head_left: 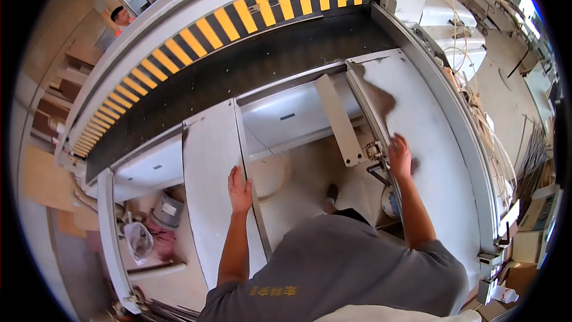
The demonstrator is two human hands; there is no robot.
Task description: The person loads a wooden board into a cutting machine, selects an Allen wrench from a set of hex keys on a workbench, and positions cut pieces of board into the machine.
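Note:
My left hand [239,194] rests with fingers loosely stretched on the right edge of a pale grey table panel [208,143]. My right hand [400,158] has its fingers apart, slightly bent, at a metal rail [372,107] beside the right-hand grey panel [441,143]. Near it are a metal fitting with a black handle [375,173] and a slanted pale plate [335,116] with bolts. Between the two panels is an open bay with the floor showing. Beyond lies a long black bed [256,71] under a beam with yellow and black stripes [268,12].
A person [121,21] stands beyond the machine at upper left, near wooden boards [47,173]. A grey bucket [167,209] and a plastic bag [140,241] sit under the left bay. The right side holds cables, long rods [524,167] and boxes [530,244].

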